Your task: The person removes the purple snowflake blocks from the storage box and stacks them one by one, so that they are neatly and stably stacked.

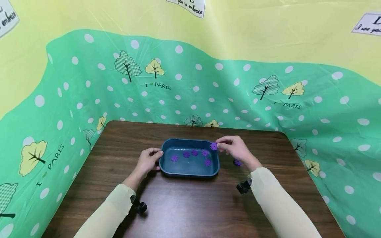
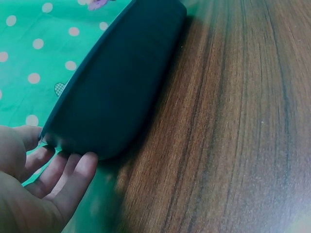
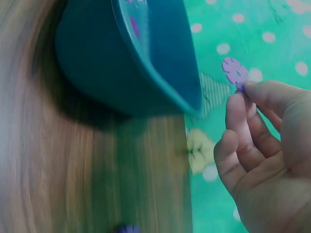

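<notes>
A dark blue rectangular tray (image 1: 190,172) with rounded corners stands on the wooden table. Several purple flower-shaped pieces (image 1: 174,158) lie on its floor. At the tray's left end my left hand (image 1: 148,160) grips the rim, thumb on top and fingers against the outer wall, as the left wrist view also shows. My right hand (image 1: 236,148) pinches one purple flower-shaped piece (image 3: 235,71) between thumb and forefinger, above the tray's right rim. Another purple piece (image 1: 237,162) rests on the table under the right wrist, partly covered by it.
The brown wooden table (image 1: 190,211) ends at the back against a green and yellow printed cloth (image 1: 226,89) that hangs around it. Each sleeved wrist carries a small black camera, one on the left (image 1: 140,207) and one on the right (image 1: 244,186).
</notes>
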Demonstrator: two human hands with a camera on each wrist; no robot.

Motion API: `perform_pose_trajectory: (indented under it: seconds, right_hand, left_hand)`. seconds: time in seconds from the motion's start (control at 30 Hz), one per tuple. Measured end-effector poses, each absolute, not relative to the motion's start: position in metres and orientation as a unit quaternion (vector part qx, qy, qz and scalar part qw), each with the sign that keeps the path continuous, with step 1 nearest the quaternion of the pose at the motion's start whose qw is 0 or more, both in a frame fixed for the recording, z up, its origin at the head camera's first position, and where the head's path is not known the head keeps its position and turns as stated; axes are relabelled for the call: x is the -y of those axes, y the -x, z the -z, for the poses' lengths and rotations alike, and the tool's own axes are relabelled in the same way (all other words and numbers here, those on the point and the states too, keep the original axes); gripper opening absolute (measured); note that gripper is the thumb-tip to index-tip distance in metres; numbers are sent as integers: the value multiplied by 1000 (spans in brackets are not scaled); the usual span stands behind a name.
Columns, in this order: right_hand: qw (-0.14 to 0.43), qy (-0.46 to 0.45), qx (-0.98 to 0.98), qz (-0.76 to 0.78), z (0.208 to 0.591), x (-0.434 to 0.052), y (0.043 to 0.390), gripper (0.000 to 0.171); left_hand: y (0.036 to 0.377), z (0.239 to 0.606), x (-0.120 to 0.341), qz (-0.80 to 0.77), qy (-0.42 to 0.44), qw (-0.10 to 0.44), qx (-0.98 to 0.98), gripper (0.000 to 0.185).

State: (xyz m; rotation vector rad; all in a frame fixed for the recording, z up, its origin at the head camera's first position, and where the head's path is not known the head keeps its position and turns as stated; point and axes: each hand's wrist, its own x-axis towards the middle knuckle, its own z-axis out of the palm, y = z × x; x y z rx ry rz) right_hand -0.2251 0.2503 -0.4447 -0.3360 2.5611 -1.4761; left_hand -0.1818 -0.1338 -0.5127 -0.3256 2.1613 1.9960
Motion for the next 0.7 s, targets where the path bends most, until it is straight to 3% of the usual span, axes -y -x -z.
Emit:
perform_pose_trajectory:
  seconds: [0.27, 0.7]
  right_hand:
    - [56, 66, -870, 486, 448, -295, 219, 23]
    - [62, -25, -894, 442, 476, -345, 199, 26]
  left_hand:
    - [181, 513, 134, -668, 102, 90, -731, 34]
    - [180, 513, 135, -666, 96, 96, -734, 37]
